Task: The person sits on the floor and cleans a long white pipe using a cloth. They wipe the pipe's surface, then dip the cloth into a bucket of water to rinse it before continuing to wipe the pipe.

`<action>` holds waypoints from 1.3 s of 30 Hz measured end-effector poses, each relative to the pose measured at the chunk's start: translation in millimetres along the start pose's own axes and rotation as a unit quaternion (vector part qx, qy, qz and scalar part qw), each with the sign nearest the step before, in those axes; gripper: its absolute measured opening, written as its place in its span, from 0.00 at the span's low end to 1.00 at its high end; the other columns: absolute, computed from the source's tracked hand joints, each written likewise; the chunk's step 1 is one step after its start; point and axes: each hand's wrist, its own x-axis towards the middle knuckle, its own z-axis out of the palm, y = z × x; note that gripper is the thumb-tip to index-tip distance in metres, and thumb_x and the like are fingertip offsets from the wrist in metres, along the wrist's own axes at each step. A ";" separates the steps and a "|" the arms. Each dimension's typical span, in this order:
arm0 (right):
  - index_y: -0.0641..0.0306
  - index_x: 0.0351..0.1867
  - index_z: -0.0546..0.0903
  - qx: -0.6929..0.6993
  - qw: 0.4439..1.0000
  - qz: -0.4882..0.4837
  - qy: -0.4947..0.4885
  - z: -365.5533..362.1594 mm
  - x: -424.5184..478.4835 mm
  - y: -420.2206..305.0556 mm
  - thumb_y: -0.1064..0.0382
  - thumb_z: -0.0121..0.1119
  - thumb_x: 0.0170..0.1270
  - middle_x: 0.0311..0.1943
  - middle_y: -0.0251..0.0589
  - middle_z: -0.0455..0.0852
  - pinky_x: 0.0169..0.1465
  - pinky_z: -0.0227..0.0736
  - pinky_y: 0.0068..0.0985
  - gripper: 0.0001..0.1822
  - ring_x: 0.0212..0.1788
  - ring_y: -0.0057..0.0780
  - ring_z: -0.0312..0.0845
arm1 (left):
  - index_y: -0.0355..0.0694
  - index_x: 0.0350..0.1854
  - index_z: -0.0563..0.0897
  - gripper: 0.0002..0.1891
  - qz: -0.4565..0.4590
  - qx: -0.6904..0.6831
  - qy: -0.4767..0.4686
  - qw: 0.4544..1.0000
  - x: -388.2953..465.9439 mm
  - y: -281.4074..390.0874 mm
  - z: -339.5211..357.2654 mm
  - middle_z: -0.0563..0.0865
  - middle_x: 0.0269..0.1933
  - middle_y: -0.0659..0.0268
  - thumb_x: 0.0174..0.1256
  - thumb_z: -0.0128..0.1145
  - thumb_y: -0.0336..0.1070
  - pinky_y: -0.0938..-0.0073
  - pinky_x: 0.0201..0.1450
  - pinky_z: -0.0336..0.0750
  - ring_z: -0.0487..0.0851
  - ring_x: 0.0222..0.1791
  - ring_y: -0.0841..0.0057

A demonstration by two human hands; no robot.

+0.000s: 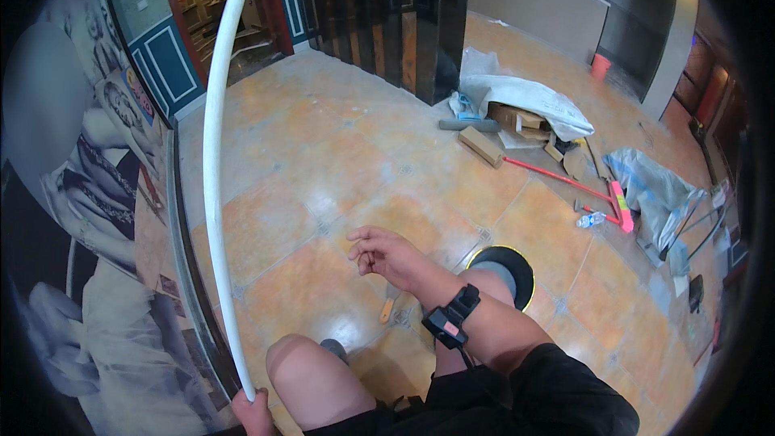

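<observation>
A long white pole (213,163) rises from the lower left past the top edge of the head view. My left hand (253,412) is closed around its lower end, beside the wall mural. My right hand (378,254) is held out over the tiled floor, its fingers loosely curled and apart, with nothing in them. A black device is strapped on my right forearm. Below that hand lies a scraper with an orange handle (386,310), its blade partly hidden by my arm. A black bucket with a yellow rim (530,278) stands by my right knee, partly hidden by my leg.
A large photo mural (91,194) covers the left wall. Ahead stands a glossy black partition (387,18). At right lie a white sack (533,100), cardboard pieces, a pink broom (620,206), a plastic bottle (590,220) and grey plastic sheeting (654,188). A red bucket (600,66) stands farther back.
</observation>
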 end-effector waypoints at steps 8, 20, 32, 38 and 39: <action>0.55 0.80 0.56 0.103 0.965 -0.094 -0.222 33.6 -31.5 -60.3 0.60 0.66 0.63 0.68 0.49 0.73 0.66 0.69 0.38 0.45 0.67 0.39 0.73 | 0.39 0.18 0.70 0.13 0.089 0.013 0.040 0.995 22.5 46.2 15.1 0.69 0.20 0.76 0.55 0.62 0.27 0.74 0.24 0.62 0.67 0.22 0.85; 0.45 0.83 0.42 0.139 0.936 -0.132 -0.294 -15.4 -19.6 -59.9 0.62 0.80 0.47 0.76 0.55 0.62 0.76 0.58 0.47 0.68 0.77 0.50 0.59 | 0.32 0.19 0.78 0.10 0.141 0.234 -0.059 0.960 37.5 91.0 23.1 0.75 0.15 0.61 0.53 0.63 0.31 0.68 0.23 0.70 0.73 0.18 0.79; 0.55 0.49 0.74 0.442 0.892 -0.091 -0.020 -17.2 15.9 7.4 0.71 0.61 0.65 0.32 0.39 0.81 0.55 0.78 0.44 0.13 0.42 0.41 0.82 | 0.36 0.22 0.81 0.10 0.311 0.545 0.076 0.775 76.7 186.7 3.2 0.83 0.25 0.47 0.49 0.69 0.36 0.46 0.32 0.75 0.83 0.29 0.43; 0.53 0.50 0.74 0.428 0.898 -0.096 -0.025 -13.8 17.6 2.7 0.70 0.60 0.67 0.27 0.39 0.78 0.56 0.75 0.46 0.13 0.39 0.41 0.79 | 0.32 0.25 0.81 0.13 0.316 0.508 0.033 0.801 73.0 157.4 11.5 0.83 0.27 0.42 0.55 0.69 0.36 0.48 0.31 0.74 0.82 0.30 0.40; 0.53 0.51 0.74 0.426 0.900 -0.087 -0.012 -11.2 16.6 3.0 0.70 0.59 0.67 0.27 0.39 0.78 0.55 0.75 0.46 0.14 0.39 0.41 0.79 | 0.32 0.25 0.81 0.13 0.307 0.504 0.024 0.807 73.0 152.2 11.9 0.83 0.27 0.42 0.55 0.69 0.36 0.48 0.31 0.74 0.82 0.30 0.40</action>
